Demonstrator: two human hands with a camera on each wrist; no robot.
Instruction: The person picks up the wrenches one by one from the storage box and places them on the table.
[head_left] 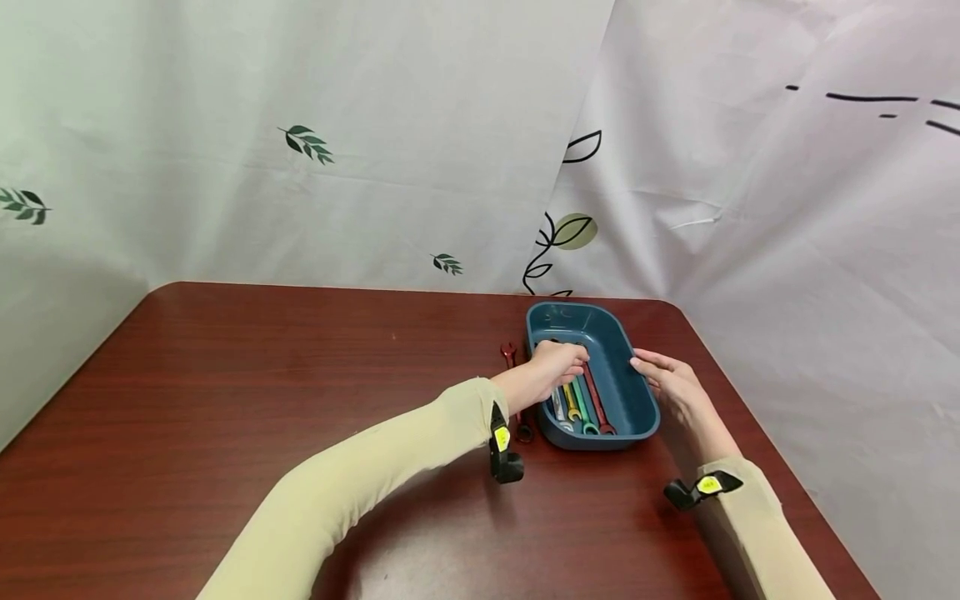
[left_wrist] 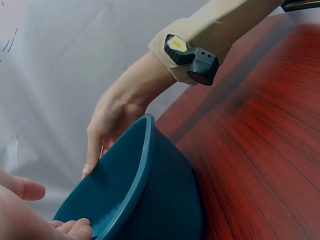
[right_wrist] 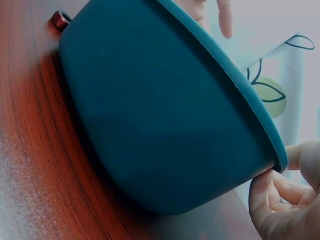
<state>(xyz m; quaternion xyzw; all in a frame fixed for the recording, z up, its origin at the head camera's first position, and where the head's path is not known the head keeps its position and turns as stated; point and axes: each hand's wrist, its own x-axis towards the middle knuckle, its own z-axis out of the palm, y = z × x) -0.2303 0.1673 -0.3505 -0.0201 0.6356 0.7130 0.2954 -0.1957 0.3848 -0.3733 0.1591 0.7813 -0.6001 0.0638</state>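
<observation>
A teal plastic bin [head_left: 572,317] stands on the dark wooden table [head_left: 262,392], with yellow, green and red wrenches [head_left: 585,408] lying lengthwise inside. My left hand [head_left: 558,360] reaches into the bin with fingers curled over the wrenches' far ends; whether it grips one is hidden. In the left wrist view its thumb and fingertips [left_wrist: 75,229] hover over the bin [left_wrist: 160,200]. My right hand [head_left: 663,379] holds the bin's right rim; its thumb [right_wrist: 262,187] presses under the lip of the bin [right_wrist: 160,110].
A red wrench [head_left: 508,352] lies on the table just left of the bin, and a dark one [head_left: 522,432] sits beside my left wrist. A white leaf-print curtain [head_left: 375,150] hangs behind the table. The table's right edge [head_left: 750,400] runs close to the bin.
</observation>
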